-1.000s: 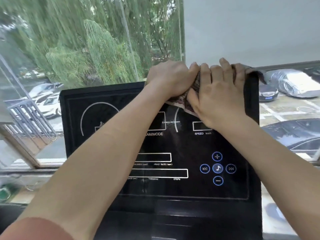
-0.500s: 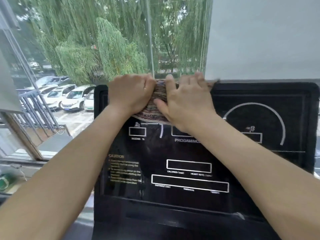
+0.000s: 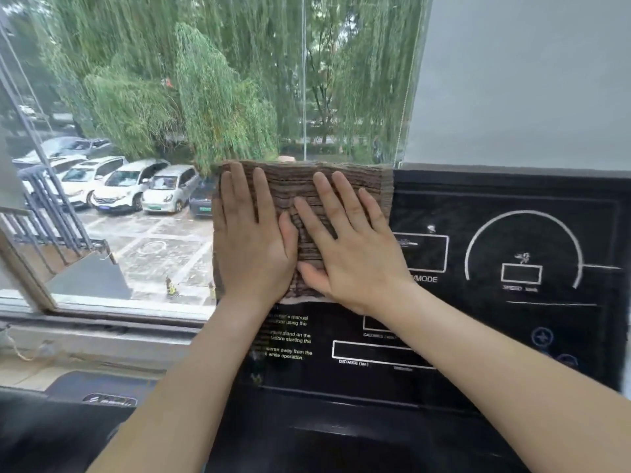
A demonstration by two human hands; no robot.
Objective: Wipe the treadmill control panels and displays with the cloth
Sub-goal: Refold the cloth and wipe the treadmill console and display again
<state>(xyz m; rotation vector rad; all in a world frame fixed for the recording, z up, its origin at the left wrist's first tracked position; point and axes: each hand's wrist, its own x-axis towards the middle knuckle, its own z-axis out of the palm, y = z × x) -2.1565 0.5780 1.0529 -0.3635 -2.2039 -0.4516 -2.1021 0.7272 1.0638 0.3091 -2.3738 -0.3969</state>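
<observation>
Both hands, left hand (image 3: 254, 244) and right hand (image 3: 355, 249), lie flat with straight fingers, pressing the brown cloth (image 3: 300, 186) onto the control panel's (image 3: 512, 336) top-left corner, probably for wider wiping contact.

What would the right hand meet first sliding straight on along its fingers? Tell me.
Only more of the brown ribbed cloth under the right hand, up to the black treadmill panel's top edge; past that, likely the window glass, though depth is unclear.
</observation>
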